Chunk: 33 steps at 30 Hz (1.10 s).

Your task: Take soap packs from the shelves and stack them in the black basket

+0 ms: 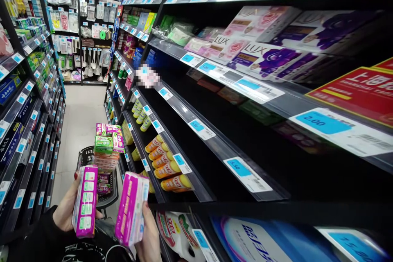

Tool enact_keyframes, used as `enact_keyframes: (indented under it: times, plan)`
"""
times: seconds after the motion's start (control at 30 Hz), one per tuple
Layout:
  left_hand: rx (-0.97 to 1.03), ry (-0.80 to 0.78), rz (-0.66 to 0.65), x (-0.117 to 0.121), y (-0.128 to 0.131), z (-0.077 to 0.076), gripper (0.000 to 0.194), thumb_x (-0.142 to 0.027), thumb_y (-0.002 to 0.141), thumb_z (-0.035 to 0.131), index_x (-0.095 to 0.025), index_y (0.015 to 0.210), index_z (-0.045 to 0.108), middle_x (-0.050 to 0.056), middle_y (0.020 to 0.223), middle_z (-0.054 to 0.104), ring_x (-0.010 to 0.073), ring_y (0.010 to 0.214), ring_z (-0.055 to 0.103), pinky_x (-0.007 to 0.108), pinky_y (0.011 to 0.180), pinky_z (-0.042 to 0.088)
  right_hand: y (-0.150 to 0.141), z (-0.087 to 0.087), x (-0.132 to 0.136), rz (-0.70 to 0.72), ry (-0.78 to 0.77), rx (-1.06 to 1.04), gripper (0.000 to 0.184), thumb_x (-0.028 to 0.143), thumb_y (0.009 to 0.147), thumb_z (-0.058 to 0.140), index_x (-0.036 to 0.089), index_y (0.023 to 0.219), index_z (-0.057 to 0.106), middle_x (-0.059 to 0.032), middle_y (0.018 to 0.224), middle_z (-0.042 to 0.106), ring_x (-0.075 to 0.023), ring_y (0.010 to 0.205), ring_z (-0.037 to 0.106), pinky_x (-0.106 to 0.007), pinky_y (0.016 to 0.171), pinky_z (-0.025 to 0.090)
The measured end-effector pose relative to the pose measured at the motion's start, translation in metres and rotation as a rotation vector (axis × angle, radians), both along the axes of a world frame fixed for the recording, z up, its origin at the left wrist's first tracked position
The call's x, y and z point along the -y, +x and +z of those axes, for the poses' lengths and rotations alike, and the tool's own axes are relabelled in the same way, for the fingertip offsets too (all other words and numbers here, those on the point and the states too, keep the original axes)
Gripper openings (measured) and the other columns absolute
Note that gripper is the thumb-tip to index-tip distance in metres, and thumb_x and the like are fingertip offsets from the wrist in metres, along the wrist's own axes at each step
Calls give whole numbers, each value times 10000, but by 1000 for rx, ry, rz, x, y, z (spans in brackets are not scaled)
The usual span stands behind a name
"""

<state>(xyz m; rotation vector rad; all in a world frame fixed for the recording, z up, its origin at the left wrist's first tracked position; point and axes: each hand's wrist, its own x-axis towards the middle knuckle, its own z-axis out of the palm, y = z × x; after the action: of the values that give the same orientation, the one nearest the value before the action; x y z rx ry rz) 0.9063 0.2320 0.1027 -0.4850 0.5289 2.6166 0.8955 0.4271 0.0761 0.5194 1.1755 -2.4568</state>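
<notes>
My left hand [65, 209] is closed round a pink-wrapped soap pack [86, 201], held upright with a column of white and green panels facing me. My right hand [150, 232] grips a second pink soap pack [130, 208], tilted, with orange lettering on its side. The two packs are apart, side by side at waist height. Just beyond them a black shopping basket [82, 156] holds a tall stack of pink and green soap packs [108, 137]. More packs lie low in the basket, partly hidden behind my hands.
On my right, shelves carry LUX soap boxes [264, 58], a red box [357, 94], yellow-capped orange bottles [166, 168] and a blue detergent bag [260, 239]. Another shelf unit [23, 143] lines the left. The tiled aisle floor [81, 108] leads to a hanging display [81, 28].
</notes>
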Motion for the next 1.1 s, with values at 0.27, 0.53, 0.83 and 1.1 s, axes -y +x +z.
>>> enact_keyframes:
  times: [0.27,0.53,0.83,1.1]
  plan:
    - [-22,112,126,-3,-5,5,577,-506,731,711,-151,1177,622,107,1285,610,306,1202,542,437,937,510,-6,37,2,65,812,-266,626,677,752,534,207,1157,624,-88,1044,709,-274,917,654,-316,778,485]
    - [86,-126,95,-22,-4,3,551,-506,569,826,-129,954,709,104,940,758,341,1047,642,443,1002,454,6,3,25,235,1138,-399,693,657,860,353,166,1338,457,-143,1096,667,-308,1014,602,-406,855,469]
    - [54,-494,230,-28,-6,-5,577,-511,624,792,-96,1002,659,131,892,752,323,967,673,405,900,515,4,32,35,129,1220,-770,439,580,822,512,220,1070,544,-98,1000,604,-299,965,575,-417,830,456]
    - [-28,-434,244,-24,-4,-17,579,-582,714,679,-147,1096,675,118,1048,722,313,1043,635,365,860,527,-5,42,33,276,972,-497,286,472,848,519,221,967,585,-60,935,684,-247,879,626,-330,776,462]
